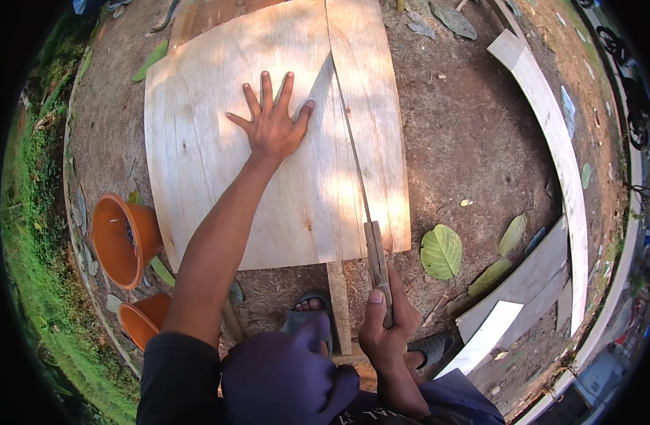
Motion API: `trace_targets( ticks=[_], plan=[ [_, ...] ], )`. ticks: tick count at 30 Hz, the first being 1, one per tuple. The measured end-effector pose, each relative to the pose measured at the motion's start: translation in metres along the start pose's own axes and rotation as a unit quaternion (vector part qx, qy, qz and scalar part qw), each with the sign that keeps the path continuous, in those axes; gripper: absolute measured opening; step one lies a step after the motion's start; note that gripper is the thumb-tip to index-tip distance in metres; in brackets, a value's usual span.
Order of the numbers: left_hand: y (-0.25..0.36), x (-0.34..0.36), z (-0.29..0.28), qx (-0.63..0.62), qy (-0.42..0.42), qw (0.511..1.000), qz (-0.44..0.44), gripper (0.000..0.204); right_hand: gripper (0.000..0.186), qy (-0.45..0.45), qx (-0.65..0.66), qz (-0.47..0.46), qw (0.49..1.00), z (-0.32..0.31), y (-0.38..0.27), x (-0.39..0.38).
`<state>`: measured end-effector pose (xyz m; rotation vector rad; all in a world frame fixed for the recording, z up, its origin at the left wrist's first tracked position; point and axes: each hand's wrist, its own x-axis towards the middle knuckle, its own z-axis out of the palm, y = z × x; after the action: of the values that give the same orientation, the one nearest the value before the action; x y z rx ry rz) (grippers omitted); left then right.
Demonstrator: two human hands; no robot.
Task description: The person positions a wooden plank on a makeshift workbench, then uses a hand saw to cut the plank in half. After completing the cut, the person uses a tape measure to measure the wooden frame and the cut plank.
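Note:
A pale plywood sheet (219,156) lies before me, raised on wooden supports. My left hand (272,127) presses flat on it, fingers spread wide, holding nothing. In my right hand (389,322) is the wooden handle of a handsaw (378,262), gripped near the sheet's near edge. The saw's thin blade is seen almost edge-on and runs away from me along a long cut line (350,134). That line splits off a narrower strip (378,142) on the right. How deep the blade sits in the wood is hidden.
Two orange pots (116,241) stand at the left. Beneath the sheet's near edge is a wooden beam (338,304), beside my sandalled foot (309,304). Long boards (552,127) and a white offcut (484,336) lie on the ground at right, among dry leaves (440,251).

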<state>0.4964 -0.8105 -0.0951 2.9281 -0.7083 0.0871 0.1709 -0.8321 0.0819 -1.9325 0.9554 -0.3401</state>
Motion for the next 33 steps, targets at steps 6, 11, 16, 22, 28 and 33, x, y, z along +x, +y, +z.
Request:
trace_targets(
  ticks=[6,11,16,22,28,33],
  plan=[
    [0.010,-0.002,0.001,-0.002,-0.007,1.000,0.007,0.074,0.042,0.033,0.058,0.040,0.997,0.053,-0.019,0.107],
    [-0.002,0.002,0.005,0.003,0.004,1.000,0.002,0.074,0.041,0.035,0.068,0.035,0.996,0.043,-0.005,0.072],
    [-0.004,0.003,0.007,-0.006,0.001,1.000,0.001,0.077,0.040,0.040,0.034,-0.003,0.999,0.035,0.003,0.032],
    [0.010,0.005,-0.001,-0.021,-0.041,0.999,-0.013,0.076,0.041,0.039,0.083,0.063,0.994,0.071,-0.009,0.106],
    [-0.003,0.005,0.008,0.006,-0.002,1.000,-0.008,0.078,0.042,0.035,0.044,0.026,0.998,0.029,0.003,0.019],
    [0.009,0.006,0.000,-0.017,-0.029,0.999,-0.006,0.076,0.040,0.037,0.063,0.069,0.995,0.068,-0.015,0.121]
  ],
)
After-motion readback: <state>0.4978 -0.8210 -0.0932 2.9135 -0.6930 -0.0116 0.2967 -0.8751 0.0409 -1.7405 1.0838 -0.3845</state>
